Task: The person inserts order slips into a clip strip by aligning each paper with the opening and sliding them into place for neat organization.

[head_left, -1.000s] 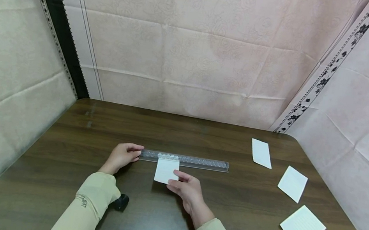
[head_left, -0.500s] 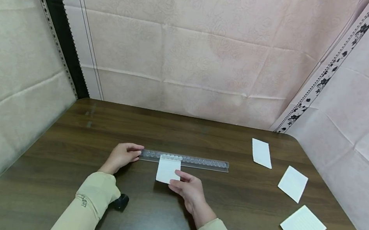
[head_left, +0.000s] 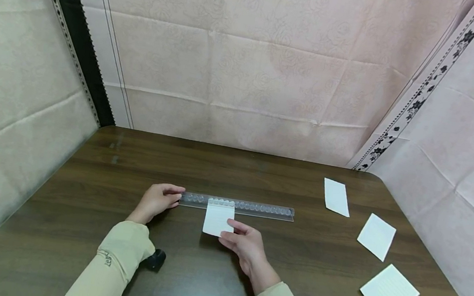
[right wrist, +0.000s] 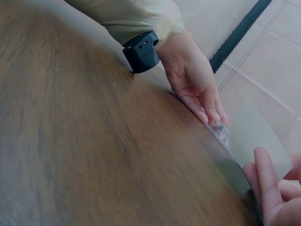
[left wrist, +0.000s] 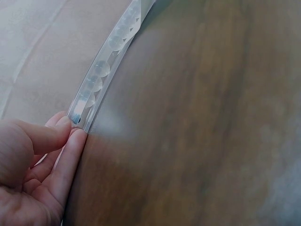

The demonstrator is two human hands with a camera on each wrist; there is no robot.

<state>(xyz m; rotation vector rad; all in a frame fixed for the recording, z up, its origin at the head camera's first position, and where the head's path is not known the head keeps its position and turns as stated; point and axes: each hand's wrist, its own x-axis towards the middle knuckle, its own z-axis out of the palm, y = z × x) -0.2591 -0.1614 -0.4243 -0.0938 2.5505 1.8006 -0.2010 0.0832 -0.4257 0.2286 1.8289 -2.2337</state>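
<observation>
Dark wood table (head_left: 74,206) under us: our left hand (head_left: 156,201) pinches the clear ruler's (head_left: 256,208) end, while our right hand (head_left: 246,244) grips the small paper slip (head_left: 218,216) butted against that ruler.

head: high, facing forward-down over whole table (head_left: 74,206) | left wrist: close, low along ruler (left wrist: 101,75) | right wrist: low, faces left hand (right wrist: 195,87) | shared: ruler's left end

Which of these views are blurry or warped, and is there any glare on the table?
Head view: sharp, but wide-angle bending bows the walls and table edges; a soft sheen lies near the sleeves. Left wrist view: the clear ruler curves and the wood is smeared. Right wrist view: the tabletop is blurred, while the left hand is fairly crisp.
</observation>
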